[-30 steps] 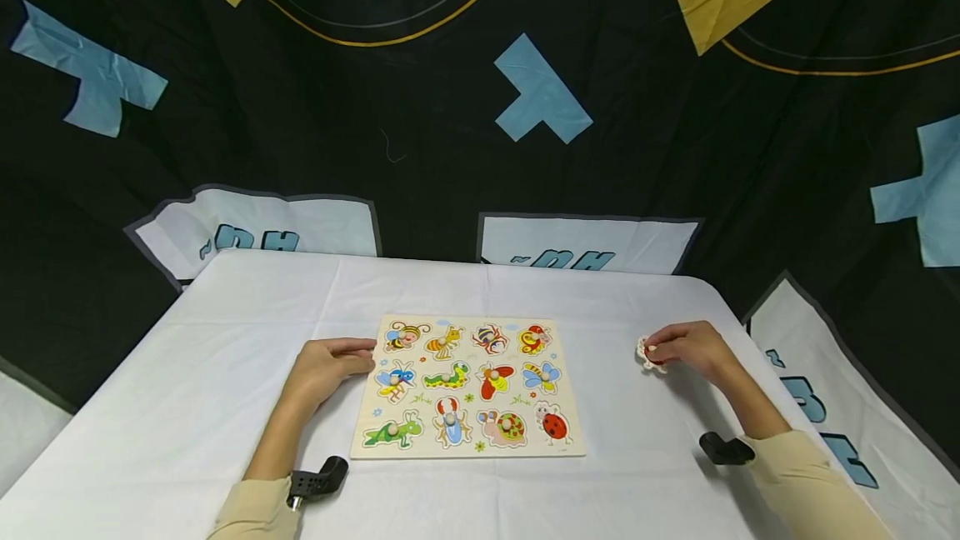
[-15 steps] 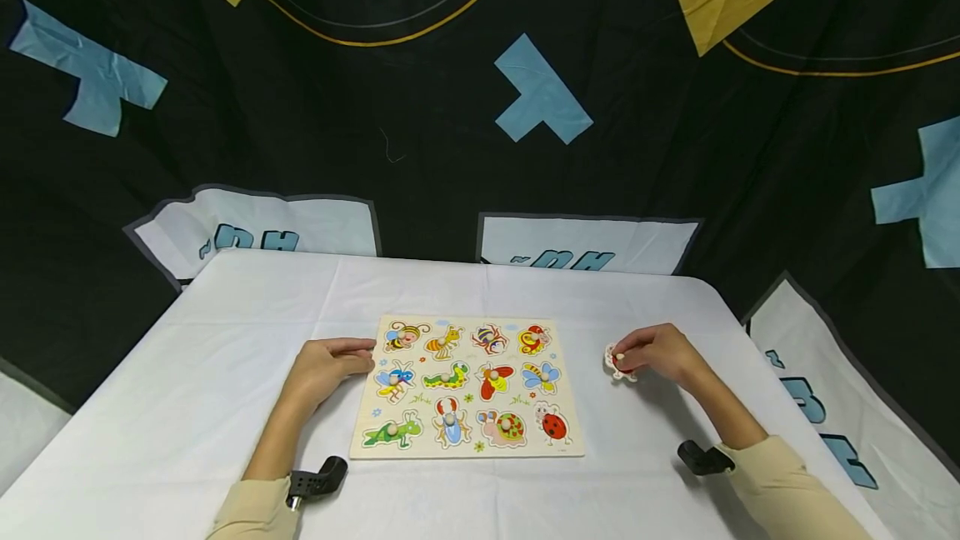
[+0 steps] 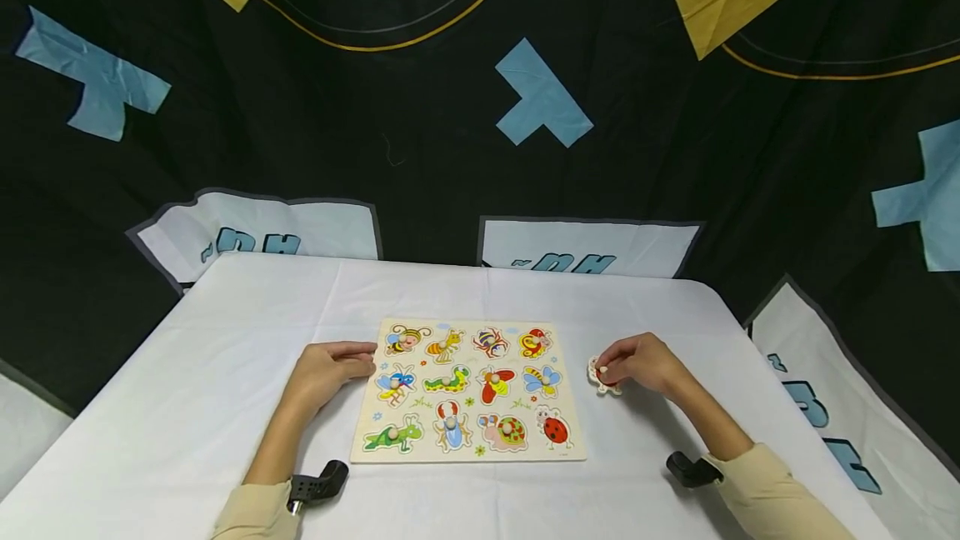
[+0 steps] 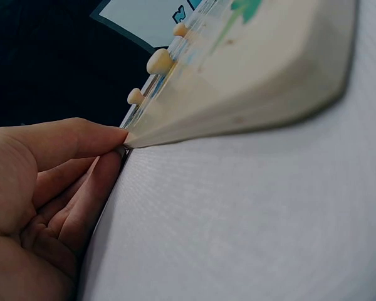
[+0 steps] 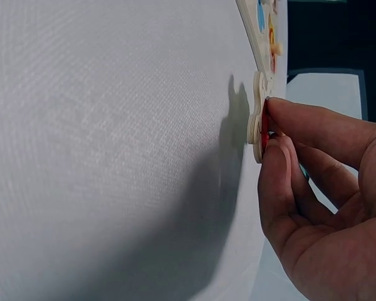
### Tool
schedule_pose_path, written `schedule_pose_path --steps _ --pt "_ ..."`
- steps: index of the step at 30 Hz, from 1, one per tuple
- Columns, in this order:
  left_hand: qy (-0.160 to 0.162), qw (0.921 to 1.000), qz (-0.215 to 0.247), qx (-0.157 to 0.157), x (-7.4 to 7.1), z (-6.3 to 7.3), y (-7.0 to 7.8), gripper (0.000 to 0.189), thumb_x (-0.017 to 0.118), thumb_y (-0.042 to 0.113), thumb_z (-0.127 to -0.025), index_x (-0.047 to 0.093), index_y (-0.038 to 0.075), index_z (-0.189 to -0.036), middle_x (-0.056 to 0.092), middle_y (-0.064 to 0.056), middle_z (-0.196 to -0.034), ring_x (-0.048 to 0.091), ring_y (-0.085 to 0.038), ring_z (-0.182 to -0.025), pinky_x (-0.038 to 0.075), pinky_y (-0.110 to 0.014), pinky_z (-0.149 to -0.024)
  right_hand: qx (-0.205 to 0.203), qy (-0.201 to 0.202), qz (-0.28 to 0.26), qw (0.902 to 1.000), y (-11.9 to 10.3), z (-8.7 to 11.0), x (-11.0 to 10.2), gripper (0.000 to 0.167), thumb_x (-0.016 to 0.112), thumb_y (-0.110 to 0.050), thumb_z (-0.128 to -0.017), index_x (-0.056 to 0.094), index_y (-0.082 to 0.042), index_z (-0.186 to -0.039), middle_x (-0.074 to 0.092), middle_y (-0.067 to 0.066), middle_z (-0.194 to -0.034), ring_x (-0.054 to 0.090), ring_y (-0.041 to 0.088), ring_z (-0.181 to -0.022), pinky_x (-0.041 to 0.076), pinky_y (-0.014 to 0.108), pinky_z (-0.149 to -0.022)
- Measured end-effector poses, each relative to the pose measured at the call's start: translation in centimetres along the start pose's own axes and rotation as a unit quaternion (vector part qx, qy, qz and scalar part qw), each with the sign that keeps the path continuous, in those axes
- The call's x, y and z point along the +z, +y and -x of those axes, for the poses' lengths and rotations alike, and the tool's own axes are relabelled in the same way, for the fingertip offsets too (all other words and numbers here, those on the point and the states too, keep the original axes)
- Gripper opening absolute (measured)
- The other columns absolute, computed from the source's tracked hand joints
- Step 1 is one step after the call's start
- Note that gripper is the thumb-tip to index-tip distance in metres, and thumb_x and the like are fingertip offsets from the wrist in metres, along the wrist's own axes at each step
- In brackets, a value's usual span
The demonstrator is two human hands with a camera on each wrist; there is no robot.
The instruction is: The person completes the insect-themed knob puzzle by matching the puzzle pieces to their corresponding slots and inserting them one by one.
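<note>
A wooden knob puzzle board (image 3: 468,460) with colourful insect pictures lies flat on the white cloth in the head view. My left hand (image 3: 324,373) holds its left edge, thumb and fingertips meeting there in the left wrist view. Just right of the board, my right hand (image 3: 637,363) pinches a red ladybug puzzle piece (image 3: 593,372) with white edging. The right wrist view shows this ladybug piece (image 5: 257,119) tilted on edge in that view, its shadow on the cloth beside it. A knobless ladybug picture (image 3: 553,427) fills the board's lower right corner.
Several pieces with round knobs, such as a caterpillar (image 3: 447,379) and a snail (image 3: 507,432), sit in the board. A white cloth (image 3: 247,332) covers the table. Behind it hangs a black backdrop (image 3: 337,123) with blue and yellow patches.
My right hand has moved left with the ladybug piece, from near the table's right side to close by the board. The left hand has stayed at the board's edge.
</note>
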State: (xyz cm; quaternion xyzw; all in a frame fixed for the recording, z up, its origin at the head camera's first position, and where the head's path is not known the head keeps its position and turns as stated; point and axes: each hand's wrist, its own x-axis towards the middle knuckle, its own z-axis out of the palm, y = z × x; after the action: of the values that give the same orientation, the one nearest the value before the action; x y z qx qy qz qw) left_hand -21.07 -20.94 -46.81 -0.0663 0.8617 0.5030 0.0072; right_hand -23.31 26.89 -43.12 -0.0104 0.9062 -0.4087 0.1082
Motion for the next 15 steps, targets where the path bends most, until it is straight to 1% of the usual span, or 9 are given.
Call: schedule_pose_path --steps 3,8,10,12,15 --pt "-0.002 1.0 -0.002 -0.001 -0.07 0.01 0.04 0.037 0.077 0.025 -0.087 0.075 0.012 -0.121 0.078 -0.001 -0.1 0.064 -0.014 -0.103 0.045 -0.03 -0.091 -0.001 0.001 0.001 1.0 -0.06 0.17 0.06 0.016 0.081 -0.006 -0.078 0.077 -0.002 -0.093 0.075 0.006 -0.086 0.065 0.018 -0.07 0.052 0.033 -0.067" --pt "-0.003 1.0 0.002 -0.002 -0.07 -0.07 0.18 0.037 0.077 0.024 -0.087 0.075 0.012 -0.122 0.078 -0.001 -0.102 0.063 -0.018 -0.108 0.044 -0.033 -0.094 -0.006 -0.007 0.0 1.0 -0.13 0.26 -0.02 0.016 0.082 -0.007 -0.077 0.077 -0.003 -0.092 0.074 0.005 -0.085 0.064 0.018 -0.07 0.051 0.034 -0.067" --pt "-0.004 1.0 0.004 -0.002 -0.02 -0.08 0.17 0.037 0.078 0.024 -0.087 0.075 0.012 -0.122 0.078 -0.002 -0.102 0.064 -0.017 -0.107 0.044 -0.033 -0.093 -0.009 -0.015 -0.003 0.9998 -0.07 0.28 0.1 0.016 0.082 -0.007 -0.077 0.077 -0.002 -0.092 0.074 0.005 -0.086 0.063 0.017 -0.071 0.051 0.034 -0.066" --pt "-0.004 1.0 0.004 -0.004 0.04 -0.11 0.07 0.037 0.078 0.024 -0.087 0.075 0.012 -0.121 0.078 -0.001 -0.101 0.064 -0.014 -0.102 0.044 -0.03 -0.091 -0.011 -0.023 -0.008 0.9996 -0.04 0.33 0.35 0.016 0.082 -0.006 -0.078 0.077 -0.002 -0.093 0.075 0.005 -0.086 0.064 0.017 -0.071 0.051 0.034 -0.066" --pt "-0.003 1.0 0.005 -0.002 0.03 -0.18 0.06 0.036 0.078 0.024 -0.086 0.076 0.011 -0.12 0.078 -0.001 -0.1 0.064 -0.011 -0.098 0.045 -0.028 -0.088 -0.024 -0.034 -0.01 0.9991 -0.26 0.43 0.63 0.016 0.081 -0.004 -0.078 0.077 -0.001 -0.093 0.075 0.006 -0.086 0.064 0.017 -0.072 0.052 0.033 -0.066"
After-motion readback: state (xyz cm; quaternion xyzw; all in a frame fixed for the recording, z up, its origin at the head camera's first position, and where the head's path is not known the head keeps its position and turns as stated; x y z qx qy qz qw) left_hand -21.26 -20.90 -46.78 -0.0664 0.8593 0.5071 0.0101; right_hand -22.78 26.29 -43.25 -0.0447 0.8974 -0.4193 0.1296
